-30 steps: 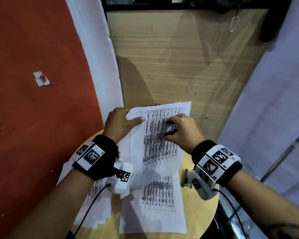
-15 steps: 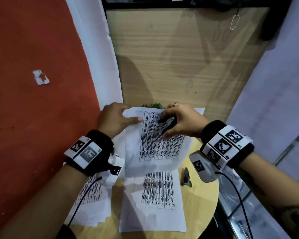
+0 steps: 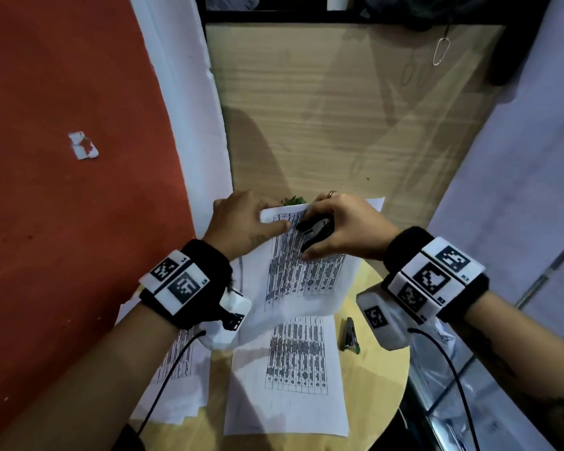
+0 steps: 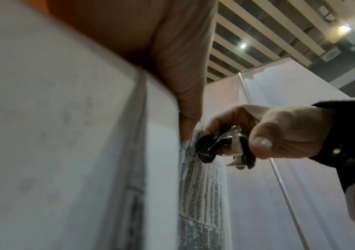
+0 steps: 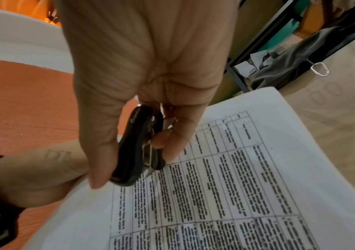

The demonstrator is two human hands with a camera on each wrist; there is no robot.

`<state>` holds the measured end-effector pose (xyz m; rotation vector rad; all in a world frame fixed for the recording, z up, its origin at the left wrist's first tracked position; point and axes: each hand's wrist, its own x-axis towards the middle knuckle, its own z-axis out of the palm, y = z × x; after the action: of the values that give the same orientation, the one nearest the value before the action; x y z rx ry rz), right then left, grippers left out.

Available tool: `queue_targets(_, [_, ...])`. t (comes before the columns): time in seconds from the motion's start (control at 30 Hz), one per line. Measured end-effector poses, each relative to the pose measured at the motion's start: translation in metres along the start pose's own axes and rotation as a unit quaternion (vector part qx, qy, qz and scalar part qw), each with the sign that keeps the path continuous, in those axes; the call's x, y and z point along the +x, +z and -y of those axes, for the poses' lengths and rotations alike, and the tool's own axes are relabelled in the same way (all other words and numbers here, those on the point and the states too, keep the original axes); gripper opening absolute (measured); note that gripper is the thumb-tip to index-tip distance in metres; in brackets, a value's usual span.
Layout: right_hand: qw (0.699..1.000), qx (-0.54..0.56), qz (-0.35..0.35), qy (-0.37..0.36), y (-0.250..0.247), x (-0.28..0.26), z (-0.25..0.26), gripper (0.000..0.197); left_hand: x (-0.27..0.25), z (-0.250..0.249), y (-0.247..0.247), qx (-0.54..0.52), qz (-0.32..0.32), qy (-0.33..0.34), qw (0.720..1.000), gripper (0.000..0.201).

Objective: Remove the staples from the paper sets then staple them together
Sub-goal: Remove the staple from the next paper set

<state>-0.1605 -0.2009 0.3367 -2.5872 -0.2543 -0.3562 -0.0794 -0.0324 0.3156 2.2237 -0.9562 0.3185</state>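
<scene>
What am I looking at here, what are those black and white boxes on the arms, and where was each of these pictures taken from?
There is no machine here: a person works with bare hands. The patterned boxes are wristbands, each carrying a small camera. One picture comes from a camera on the person's head, looking down; the other two look along each hand from the wrist.

The left hand pinches the top corner of a stapled paper set, printed with a table, and lifts it off a round wooden table. The right hand grips a black staple remover, its metal claws at that corner.

On the table lie another printed set, more sheets at the left, and a small stapler. Whether the claws have caught a staple, I cannot tell.
</scene>
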Motion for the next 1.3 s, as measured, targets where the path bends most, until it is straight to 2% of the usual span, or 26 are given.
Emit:
queue_targets(0.13, [1.0, -0.009, -0.013, -0.022, 0.001, -0.004, 0.001, 0.046, -0.001, 0.003, -0.003, -0.044, -0.008, -0.004, 0.999, 0.034])
queue_targets(0.2, [0.995, -0.019, -0.078, -0.059, 0.005, -0.006, -0.001, 0.048, -0.001, 0.005, -0.004, -0.062, -0.016, -0.012, 0.998, 0.033])
queue_targets(0.3, [0.965, -0.112, -0.196, -0.133, 0.013, -0.011, 0.0, 0.044, 0.001, 0.008, -0.006, -0.109, -0.01, -0.044, 0.993, 0.036])
queue_targets(0.37, [0.934, -0.202, -0.23, -0.182, 0.017, -0.011, 0.002, 0.04, 0.001, 0.009, -0.006, -0.126, 0.001, -0.056, 0.99, 0.042])
queue_targets(0.43, [0.921, -0.227, -0.246, -0.201, 0.019, -0.008, 0.005, 0.035, 0.001, 0.01, -0.005, -0.144, 0.006, -0.052, 0.988, 0.054])
queue_targets(0.53, [0.923, -0.213, -0.245, -0.208, 0.021, -0.005, 0.008, 0.034, 0.0, 0.009, -0.006, -0.167, 0.008, -0.044, 0.985, 0.061])
queue_targets(0.67, [0.922, -0.221, -0.226, -0.223, 0.021, -0.005, 0.01, 0.03, 0.0, 0.009, -0.005, -0.199, 0.01, -0.044, 0.979, 0.057])
queue_targets(0.97, [0.908, -0.24, -0.223, -0.263, 0.023, 0.0, 0.009, 0.022, -0.005, 0.003, -0.012, -0.216, 0.019, -0.046, 0.975, 0.019])
queue_targets(1.3, [0.885, -0.284, -0.21, -0.304, 0.023, 0.0, 0.009, 0.012, -0.005, 0.006, -0.011, -0.248, 0.063, -0.057, 0.965, 0.033])
